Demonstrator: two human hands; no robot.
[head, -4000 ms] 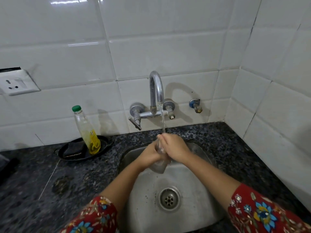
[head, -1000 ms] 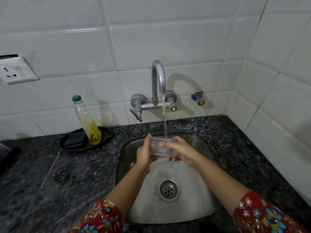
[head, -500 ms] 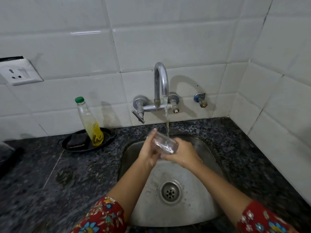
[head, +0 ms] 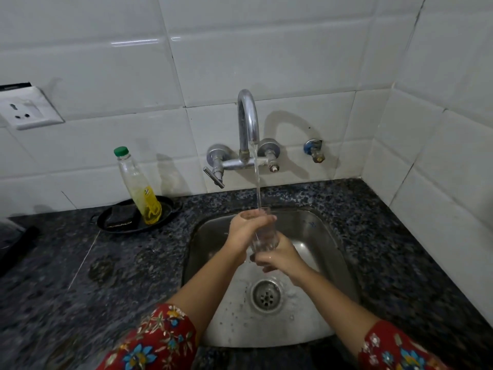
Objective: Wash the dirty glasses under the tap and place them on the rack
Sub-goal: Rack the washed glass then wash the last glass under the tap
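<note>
A clear drinking glass (head: 264, 237) stands upright over the steel sink (head: 314, 236), its mouth under the running stream from the chrome tap (head: 248, 121). My left hand (head: 244, 229) wraps the glass's upper part, fingers across the rim. My right hand (head: 280, 259) grips its base from below. Water falls into the glass. No rack is in view.
A soap bottle with a green cap (head: 138, 188) stands in a black dish (head: 106, 222) with a dark scrub pad, left of the sink on the speckled granite counter (head: 120, 263). A wall socket (head: 25, 110) sits at far left. Tiled walls close off the back and right.
The glass has turned from lying sideways between my hands to upright under the stream. My right hand has dropped to its base, and my left hand moved to the rim.
</note>
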